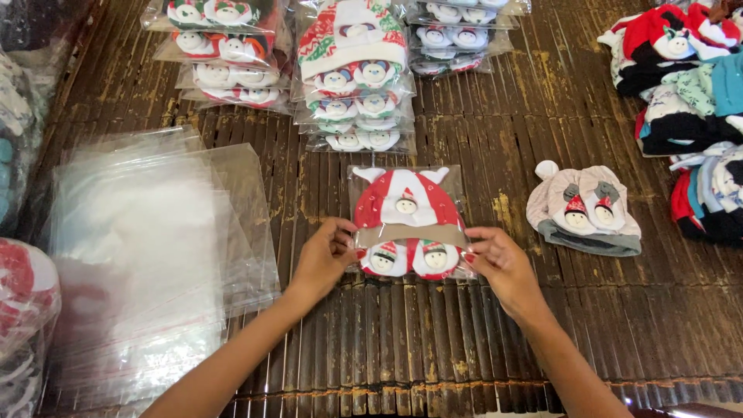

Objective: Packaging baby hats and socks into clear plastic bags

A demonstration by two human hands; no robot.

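A red and white baby hat with mittens, packed in a clear plastic bag [407, 220], lies on the dark slatted mat in front of me. My left hand [325, 259] pinches the bag's lower left edge. My right hand [501, 263] holds the lower right edge with fingers on the bag's flap. Two small snowman faces show on the mittens between my hands.
A pile of empty clear bags [147, 248] lies at the left. Stacks of packed hat sets [356, 85] stand at the back. A loose beige hat [584, 210] rests to the right, with a heap of unpacked hats [689, 93] at the far right.
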